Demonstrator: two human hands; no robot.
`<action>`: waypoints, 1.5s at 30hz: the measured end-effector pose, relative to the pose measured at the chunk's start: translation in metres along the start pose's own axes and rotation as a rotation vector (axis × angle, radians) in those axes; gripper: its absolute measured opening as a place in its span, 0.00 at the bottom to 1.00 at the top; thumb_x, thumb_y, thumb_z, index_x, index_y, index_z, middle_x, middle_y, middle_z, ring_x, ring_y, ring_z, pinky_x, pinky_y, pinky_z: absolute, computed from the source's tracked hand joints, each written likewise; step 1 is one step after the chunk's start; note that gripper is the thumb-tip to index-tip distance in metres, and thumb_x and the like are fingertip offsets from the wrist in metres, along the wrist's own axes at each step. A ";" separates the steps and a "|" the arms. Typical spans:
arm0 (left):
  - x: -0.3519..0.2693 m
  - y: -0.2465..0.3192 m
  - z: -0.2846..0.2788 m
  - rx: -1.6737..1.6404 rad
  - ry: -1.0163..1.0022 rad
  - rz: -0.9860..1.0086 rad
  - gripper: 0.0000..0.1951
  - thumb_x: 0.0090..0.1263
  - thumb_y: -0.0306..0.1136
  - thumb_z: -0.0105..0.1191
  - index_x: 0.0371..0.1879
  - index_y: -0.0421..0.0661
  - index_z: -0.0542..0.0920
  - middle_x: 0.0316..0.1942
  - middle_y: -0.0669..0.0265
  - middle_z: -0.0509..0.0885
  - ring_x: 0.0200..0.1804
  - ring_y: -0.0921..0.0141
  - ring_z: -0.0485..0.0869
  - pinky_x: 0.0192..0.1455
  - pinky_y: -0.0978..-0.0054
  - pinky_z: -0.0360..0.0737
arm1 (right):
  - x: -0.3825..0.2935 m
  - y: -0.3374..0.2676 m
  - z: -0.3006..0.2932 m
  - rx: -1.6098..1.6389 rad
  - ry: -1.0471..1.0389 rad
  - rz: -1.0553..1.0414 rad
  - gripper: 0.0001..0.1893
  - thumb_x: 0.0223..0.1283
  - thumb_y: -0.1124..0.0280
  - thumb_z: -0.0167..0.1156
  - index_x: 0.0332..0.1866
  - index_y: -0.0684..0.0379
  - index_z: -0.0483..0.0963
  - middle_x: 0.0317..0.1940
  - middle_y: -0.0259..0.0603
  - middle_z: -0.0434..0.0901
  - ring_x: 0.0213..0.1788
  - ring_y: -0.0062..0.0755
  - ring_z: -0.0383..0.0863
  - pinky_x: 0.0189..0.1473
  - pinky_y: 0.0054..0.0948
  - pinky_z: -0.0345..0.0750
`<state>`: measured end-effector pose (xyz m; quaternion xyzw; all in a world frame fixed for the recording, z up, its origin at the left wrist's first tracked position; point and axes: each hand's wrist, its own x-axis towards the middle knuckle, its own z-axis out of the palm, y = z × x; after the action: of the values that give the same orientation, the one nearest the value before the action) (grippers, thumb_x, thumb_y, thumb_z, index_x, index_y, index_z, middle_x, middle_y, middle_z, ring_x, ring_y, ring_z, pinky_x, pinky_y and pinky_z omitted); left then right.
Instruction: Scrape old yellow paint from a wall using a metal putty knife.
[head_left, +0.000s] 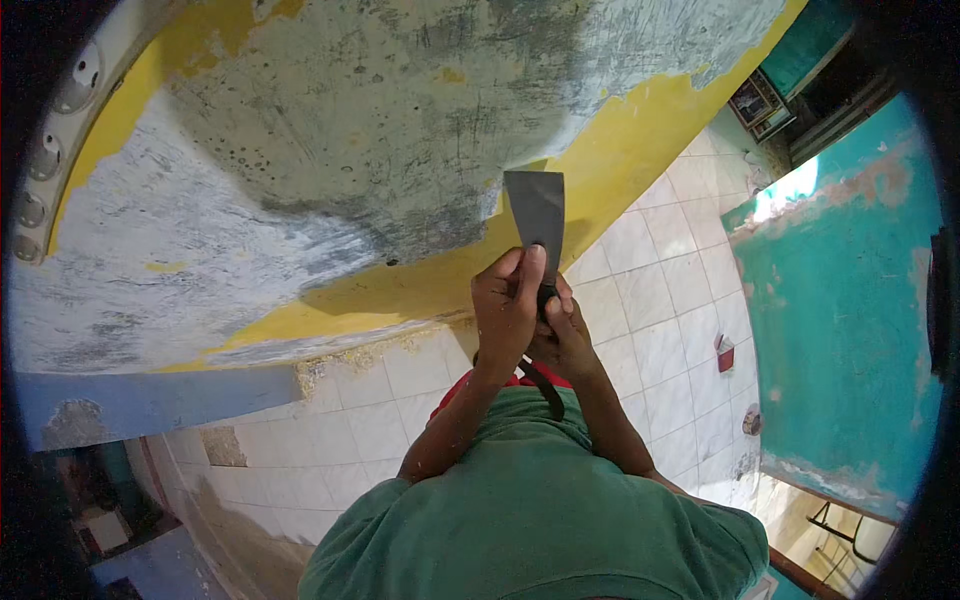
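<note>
Both my hands are on a putty knife (541, 217) with a broad grey metal blade and a dark handle. My left hand (506, 300) presses its thumb and fingers near the base of the blade. Around the handle, just below, my right hand (566, 330) is closed. The blade's wide edge points away from me, over the boundary between yellow paint (630, 142) and bare grey plaster on the wall (405, 127). Whether the edge touches the wall, I cannot tell. Ragged yellow patches border the scraped surface.
White floor tiles (660, 277) lie below the wall. A turquoise wall (840, 315) with worn patches stands at right, near a small red object (725, 354) and a round object (751, 420) on the floor. Framed pictures (759, 105) are at upper right, a chair (855, 540) at lower right.
</note>
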<state>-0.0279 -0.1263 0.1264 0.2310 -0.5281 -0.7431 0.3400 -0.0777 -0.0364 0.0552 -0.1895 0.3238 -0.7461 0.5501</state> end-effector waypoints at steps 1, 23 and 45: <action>0.001 -0.001 0.000 0.020 0.000 -0.006 0.16 0.71 0.35 0.43 0.23 0.37 0.74 0.17 0.66 0.76 0.18 0.76 0.74 0.24 0.79 0.71 | -0.001 0.001 0.003 0.001 0.001 0.001 0.19 0.65 0.55 0.47 0.53 0.57 0.64 0.24 0.26 0.65 0.26 0.15 0.63 0.24 0.19 0.60; 0.024 -0.005 -0.017 0.242 0.216 0.401 0.12 0.68 0.29 0.47 0.20 0.40 0.71 0.17 0.73 0.74 0.22 0.84 0.68 0.24 0.86 0.64 | 0.037 -0.027 0.027 -0.069 -0.049 0.009 0.09 0.66 0.63 0.48 0.41 0.57 0.67 0.16 0.24 0.60 0.17 0.13 0.58 0.18 0.18 0.53; 0.011 -0.025 -0.024 0.056 -0.031 0.161 0.17 0.70 0.34 0.45 0.18 0.40 0.71 0.13 0.69 0.75 0.17 0.82 0.70 0.20 0.83 0.64 | 0.017 0.015 0.015 -0.090 0.094 -0.058 0.17 0.65 0.54 0.46 0.25 0.53 0.62 0.10 0.25 0.58 0.11 0.15 0.55 0.15 0.20 0.50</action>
<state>-0.0248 -0.1442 0.0945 0.1858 -0.5709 -0.7018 0.3835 -0.0627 -0.0594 0.0542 -0.1880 0.3771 -0.7546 0.5031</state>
